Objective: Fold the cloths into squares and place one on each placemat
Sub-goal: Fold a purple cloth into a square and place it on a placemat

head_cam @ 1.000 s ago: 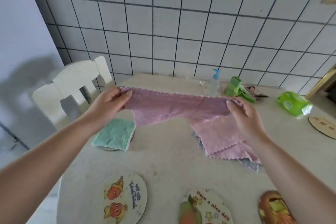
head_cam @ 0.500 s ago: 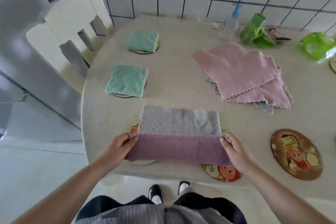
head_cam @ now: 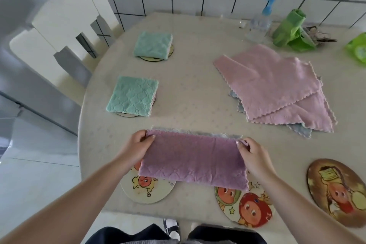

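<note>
Purple cloth [head_cam: 195,159] folded in half into a long band near the front edge of the pale table [head_cam: 190,97], fold line toward the person, both scalloped free edges lined up at the far side with a grey strip of the underside showing just beyond. Left hand [head_cam: 134,149] pinching the far left corner, thumb on top, fingers curled under the layers; right hand [head_cam: 252,154] pinching the far right corner the same way, so the cloth stretched flat between the two grips. Near edge of the band draped over two cartoon placemats: the left round placemat [head_cam: 147,190] partly covered, the middle placemat [head_cam: 244,206] touched at its top. Third, brown placemat [head_cam: 336,190] bare, off to the right, apart from the cloth. Two folded green cloths already set on mats at the left: near green square [head_cam: 132,95] and far green square [head_cam: 153,45], each with a mat rim peeking from beneath. Heap of unfolded pink cloths [head_cam: 275,87] at the right centre, with pale blue edges showing beneath it. At the back, a clear pump bottle [head_cam: 258,25] just beside a roll of green bags [head_cam: 289,29]. White chair [head_cam: 59,31] beside the table at the left.
</note>
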Action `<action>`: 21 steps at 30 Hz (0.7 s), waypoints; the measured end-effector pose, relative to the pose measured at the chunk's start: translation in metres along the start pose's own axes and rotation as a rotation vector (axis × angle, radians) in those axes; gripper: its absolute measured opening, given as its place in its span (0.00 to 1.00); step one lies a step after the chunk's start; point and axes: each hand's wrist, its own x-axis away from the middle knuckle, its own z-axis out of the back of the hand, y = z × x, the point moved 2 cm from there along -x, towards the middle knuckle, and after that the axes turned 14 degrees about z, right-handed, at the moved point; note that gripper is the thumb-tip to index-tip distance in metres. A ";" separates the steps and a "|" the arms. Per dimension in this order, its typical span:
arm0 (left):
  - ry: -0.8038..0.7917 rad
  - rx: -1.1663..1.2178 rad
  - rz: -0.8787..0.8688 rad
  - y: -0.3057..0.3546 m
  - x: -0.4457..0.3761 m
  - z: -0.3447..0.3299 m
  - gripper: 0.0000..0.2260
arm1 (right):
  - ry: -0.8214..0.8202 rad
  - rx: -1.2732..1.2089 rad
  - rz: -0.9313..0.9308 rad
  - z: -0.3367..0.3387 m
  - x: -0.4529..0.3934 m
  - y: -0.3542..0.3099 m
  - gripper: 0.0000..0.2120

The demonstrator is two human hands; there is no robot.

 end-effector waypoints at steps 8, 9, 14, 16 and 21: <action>0.141 -0.189 -0.050 0.005 -0.027 -0.006 0.11 | 0.016 0.037 -0.002 -0.002 -0.020 0.002 0.08; 0.152 -0.194 -0.057 0.004 -0.029 -0.006 0.11 | 0.015 0.047 0.000 -0.002 -0.023 0.003 0.08; 0.182 -0.269 -0.034 0.007 -0.034 -0.009 0.11 | 0.005 0.132 0.028 -0.004 -0.032 0.005 0.09; 0.178 -0.262 0.002 0.011 -0.031 -0.007 0.10 | 0.009 0.136 0.009 -0.004 -0.035 0.005 0.08; 0.413 -0.456 -0.337 0.024 0.015 -0.011 0.16 | 0.159 0.281 0.271 -0.005 -0.017 -0.017 0.18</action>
